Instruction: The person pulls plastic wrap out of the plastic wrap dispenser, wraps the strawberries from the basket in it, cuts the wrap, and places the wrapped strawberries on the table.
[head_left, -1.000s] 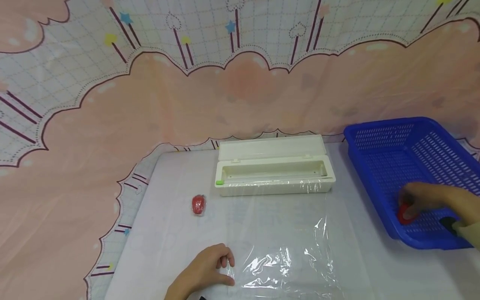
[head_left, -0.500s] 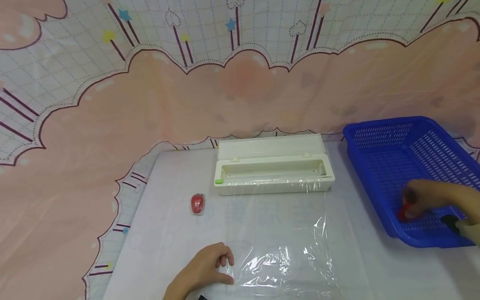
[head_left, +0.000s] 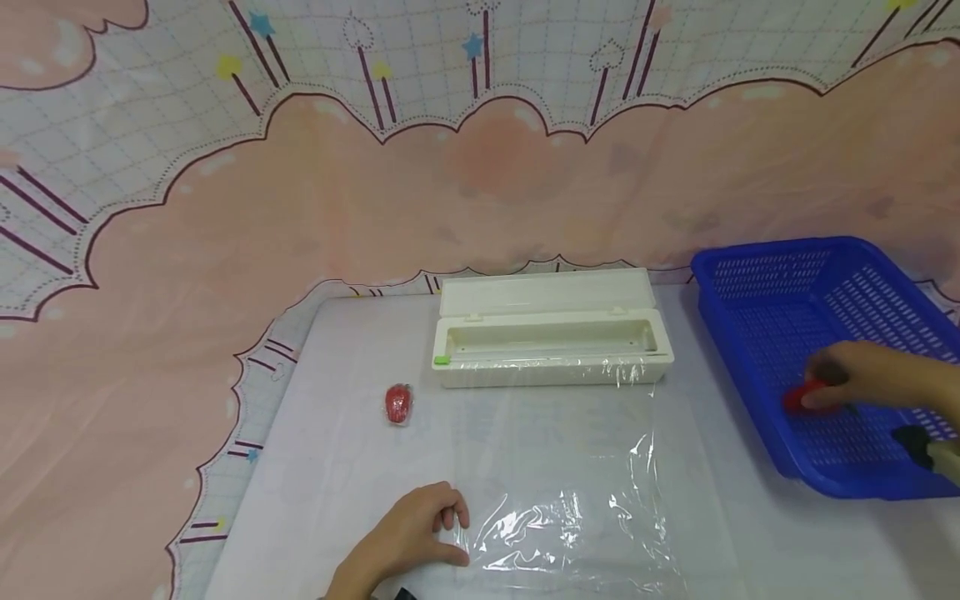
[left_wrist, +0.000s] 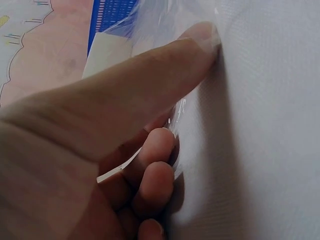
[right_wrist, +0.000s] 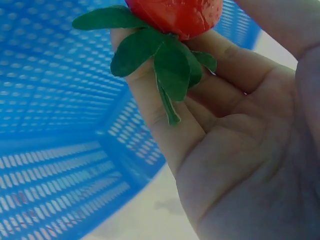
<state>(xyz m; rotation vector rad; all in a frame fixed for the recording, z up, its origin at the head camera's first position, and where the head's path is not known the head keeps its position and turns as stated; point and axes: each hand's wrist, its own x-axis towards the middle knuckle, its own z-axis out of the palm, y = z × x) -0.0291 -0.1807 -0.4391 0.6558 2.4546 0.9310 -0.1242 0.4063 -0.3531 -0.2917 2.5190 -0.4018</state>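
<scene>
My right hand (head_left: 851,379) grips a red strawberry (right_wrist: 177,15) with green leaves inside the blue basket (head_left: 738,379). Its leaves hang across the fingers in the right wrist view. On the white table my left hand (head_left: 416,529) holds the near left edge of a sheet of cling film (head_left: 558,525). The thumb and curled fingers are spread apart along that edge, and film covers the thumb tip in the left wrist view. From the open white cling film box (head_left: 551,373) the sheet runs toward me over the tabletop.
A red strawberry wrapped in clear film (head_left: 398,404) lies left of the sheet. The box's lid (head_left: 547,293) stands raised at the back, with a green slider (head_left: 442,360) at its left front. Behind the table hangs a patterned cloth (head_left: 360,200).
My right hand has risen and shifted toward the back of the basket with the strawberry, which shows more now. The left hand stays at the film's edge.
</scene>
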